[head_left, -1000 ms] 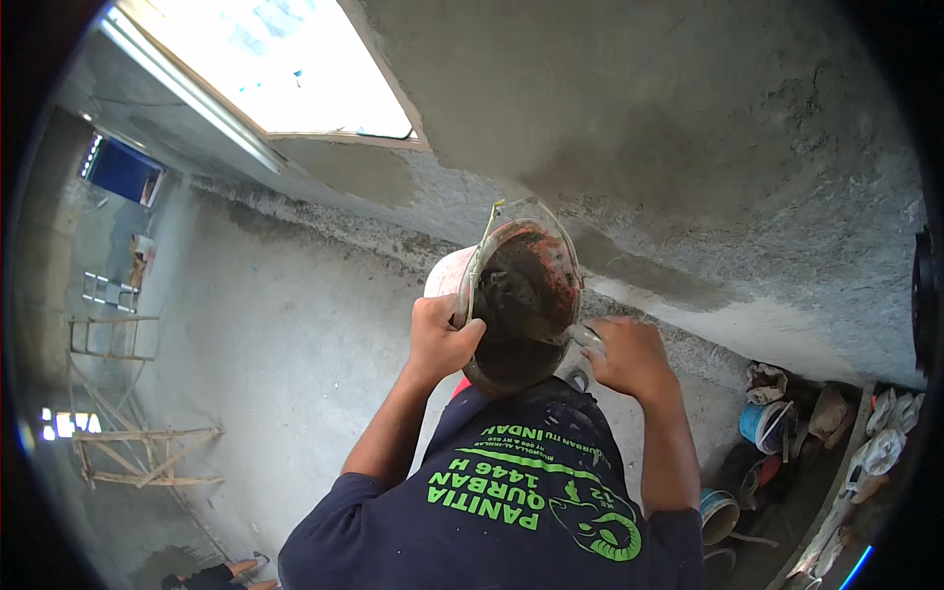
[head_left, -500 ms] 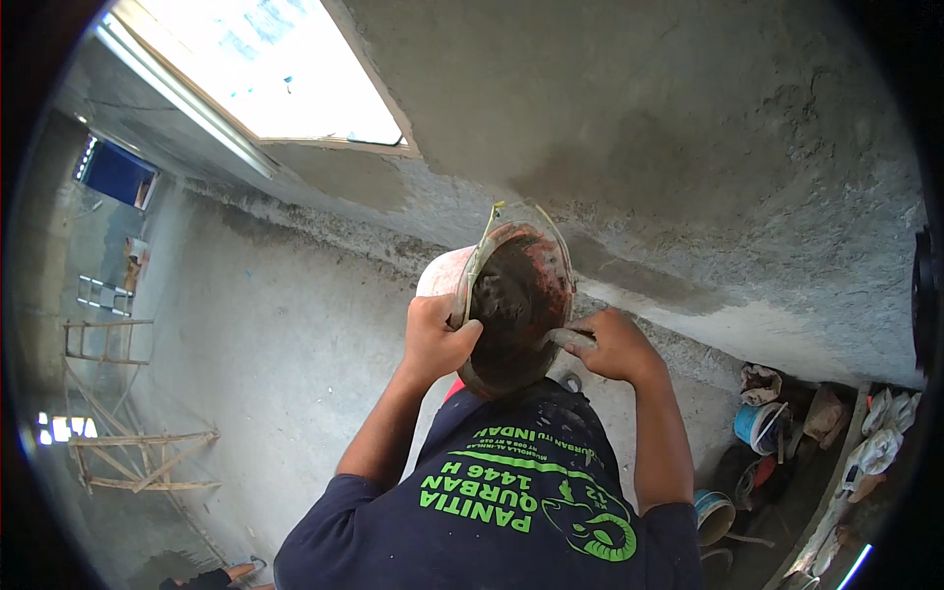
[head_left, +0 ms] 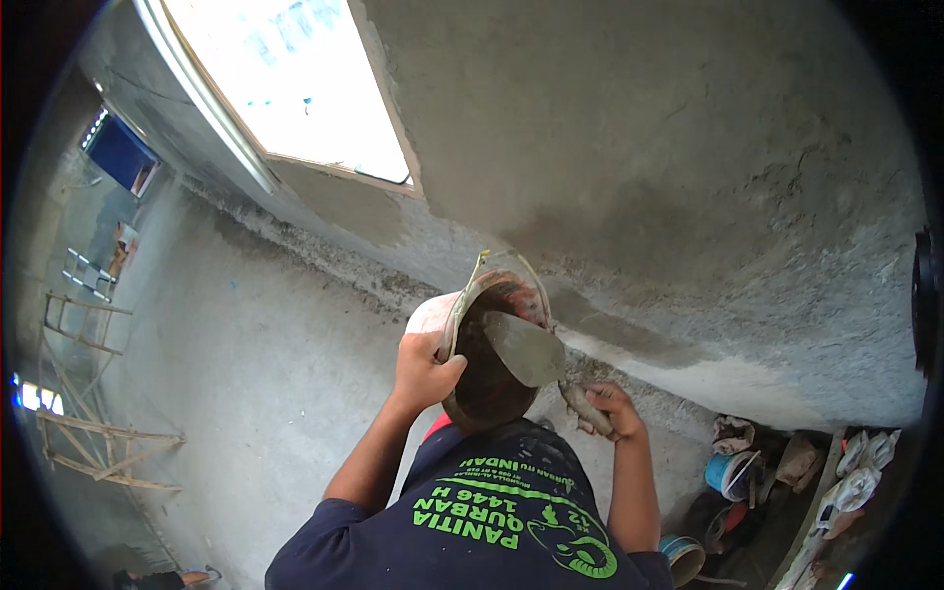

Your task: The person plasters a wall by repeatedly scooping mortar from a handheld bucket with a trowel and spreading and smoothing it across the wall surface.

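Note:
A pale bucket [head_left: 431, 315] with a reddish inside and a thin wire handle is tilted in front of my torso. My left hand [head_left: 429, 374] is closed on its left rim, thumb over the edge. Dark wet mortar [head_left: 480, 379] lies inside. My right hand [head_left: 612, 408] grips the handle of a trowel [head_left: 531, 351], whose broad grey blade lies across the bucket's mouth, over the mortar. The blade looks smeared with a thin grey film.
Ahead rises a rough plastered wall [head_left: 629, 128] with damp patches and a bright window opening [head_left: 295, 88]. Wooden trestles [head_left: 108, 447] stand at left. Buckets [head_left: 730, 474] and sacks [head_left: 865, 462] crowd the lower right. Another person's arm [head_left: 192, 578] shows at lower left.
The trowel blade, earlier sunk out of sight in the bucket, now shows above the mortar. My right hand has moved down, away from the rim. The left keeps its hold.

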Available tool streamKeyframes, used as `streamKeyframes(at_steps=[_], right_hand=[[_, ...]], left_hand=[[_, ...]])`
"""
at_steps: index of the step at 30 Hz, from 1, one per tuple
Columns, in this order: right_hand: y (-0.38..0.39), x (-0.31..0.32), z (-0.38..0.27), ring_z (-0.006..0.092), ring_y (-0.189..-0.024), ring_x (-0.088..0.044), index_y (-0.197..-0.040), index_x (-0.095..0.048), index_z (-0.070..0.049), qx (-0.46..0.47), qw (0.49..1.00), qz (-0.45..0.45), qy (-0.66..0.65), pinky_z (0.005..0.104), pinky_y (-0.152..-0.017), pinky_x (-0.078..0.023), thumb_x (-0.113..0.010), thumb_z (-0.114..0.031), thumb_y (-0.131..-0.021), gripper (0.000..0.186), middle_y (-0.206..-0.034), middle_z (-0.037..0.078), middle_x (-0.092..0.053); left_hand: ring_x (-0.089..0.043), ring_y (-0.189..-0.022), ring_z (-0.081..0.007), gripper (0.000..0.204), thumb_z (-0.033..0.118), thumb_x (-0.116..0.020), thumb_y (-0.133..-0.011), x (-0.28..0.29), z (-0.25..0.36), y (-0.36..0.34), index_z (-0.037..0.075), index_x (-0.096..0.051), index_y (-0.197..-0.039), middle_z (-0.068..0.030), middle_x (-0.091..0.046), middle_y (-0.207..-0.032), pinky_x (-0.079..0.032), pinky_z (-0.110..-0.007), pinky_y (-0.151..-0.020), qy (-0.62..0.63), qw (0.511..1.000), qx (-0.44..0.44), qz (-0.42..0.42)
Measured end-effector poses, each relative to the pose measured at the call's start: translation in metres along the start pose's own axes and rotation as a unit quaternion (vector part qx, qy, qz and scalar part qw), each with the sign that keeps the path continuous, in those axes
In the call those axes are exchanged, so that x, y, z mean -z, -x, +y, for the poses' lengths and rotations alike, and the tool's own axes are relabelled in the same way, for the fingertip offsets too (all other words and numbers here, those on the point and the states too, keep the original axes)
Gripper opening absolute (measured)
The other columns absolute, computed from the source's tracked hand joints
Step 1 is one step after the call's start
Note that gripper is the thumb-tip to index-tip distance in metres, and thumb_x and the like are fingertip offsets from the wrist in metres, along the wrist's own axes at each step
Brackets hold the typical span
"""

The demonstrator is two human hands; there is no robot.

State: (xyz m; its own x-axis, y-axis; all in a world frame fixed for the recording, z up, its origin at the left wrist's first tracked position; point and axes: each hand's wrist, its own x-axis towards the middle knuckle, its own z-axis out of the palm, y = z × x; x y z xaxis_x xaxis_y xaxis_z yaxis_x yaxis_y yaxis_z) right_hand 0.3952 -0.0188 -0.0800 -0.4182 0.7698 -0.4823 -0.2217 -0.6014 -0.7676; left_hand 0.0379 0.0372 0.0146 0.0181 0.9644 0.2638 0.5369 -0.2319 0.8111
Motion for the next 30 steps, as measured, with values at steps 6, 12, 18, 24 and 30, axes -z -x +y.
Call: streamKeyframes(at_steps=[6, 12, 18, 24, 30], right_hand=[[0.012, 0.001, 0.004, 0.0235, -0.053, -0.059, -0.121, -0.06, 0.014, 0.083, 0.971, -0.073, -0.21, 0.0336, -0.045, -0.045, -0.073, -0.027, -0.088, 0.054, -0.092, 0.02, -0.069], [0.073, -0.029, -0.116, 0.0243, -0.056, -0.06, -0.131, -0.052, 0.011, 0.286, 0.933, -0.099, -0.193, 0.0321, -0.045, -0.044, -0.071, -0.032, -0.091, 0.062, -0.099, 0.023, -0.066], [0.156, -0.087, -0.262, 0.023, -0.06, -0.062, -0.141, -0.047, 0.006, 0.628, 0.758, 0.151, 0.087, 0.0306, -0.047, -0.046, -0.077, -0.031, -0.09, 0.069, -0.099, 0.019, -0.063], [0.187, -0.108, -0.359, 0.0171, -0.064, -0.065, -0.146, -0.052, 0.001, 0.615, 0.535, 0.46, 0.352, 0.0302, -0.053, -0.048, -0.064, -0.016, -0.101, 0.05, -0.099, 0.009, -0.065], [0.158, -0.099, -0.399, 0.0263, -0.074, -0.069, -0.143, -0.06, -0.016, 0.59, 0.194, 0.559, 0.549, 0.0376, -0.057, -0.054, -0.071, -0.011, -0.089, 0.055, -0.102, 0.012, -0.066]], left_hand=[[-0.046, -0.046, -0.017, 0.018, 0.01, -0.066, -0.067, 0.001, -0.009, 0.001, -0.006, -0.059, -0.071, -0.0193, -0.043, -0.055, -0.044, -0.038, -0.05, -0.005, 0.999, 0.038, 0.011], [-0.071, -0.089, -0.0413, 0.042, 0.013, -0.063, -0.068, 0.004, -0.017, 0.001, -0.001, -0.071, -0.106, -0.0242, -0.071, -0.093, -0.056, -0.041, -0.081, 0.005, 0.996, 0.08, -0.038], [-0.051, -0.06, -0.0059, 0.019, 0.002, -0.058, -0.068, -0.004, -0.035, 0.005, -0.009, -0.068, -0.079, 0.0045, -0.057, -0.064, -0.044, -0.027, -0.054, 0.121, 0.991, 0.061, 0.014], [-0.052, -0.057, -0.0055, 0.017, 0.0, -0.056, -0.068, -0.007, -0.053, 0.01, -0.008, -0.069, -0.075, 0.0039, -0.059, -0.065, -0.042, -0.025, -0.053, 0.174, 0.977, 0.121, 0.02], [-0.052, -0.055, -0.0057, 0.016, 0.0, -0.055, -0.067, -0.007, -0.064, 0.011, -0.008, -0.068, -0.072, 0.0035, -0.06, -0.064, -0.042, -0.025, -0.051, 0.165, 0.979, 0.12, 0.029]])
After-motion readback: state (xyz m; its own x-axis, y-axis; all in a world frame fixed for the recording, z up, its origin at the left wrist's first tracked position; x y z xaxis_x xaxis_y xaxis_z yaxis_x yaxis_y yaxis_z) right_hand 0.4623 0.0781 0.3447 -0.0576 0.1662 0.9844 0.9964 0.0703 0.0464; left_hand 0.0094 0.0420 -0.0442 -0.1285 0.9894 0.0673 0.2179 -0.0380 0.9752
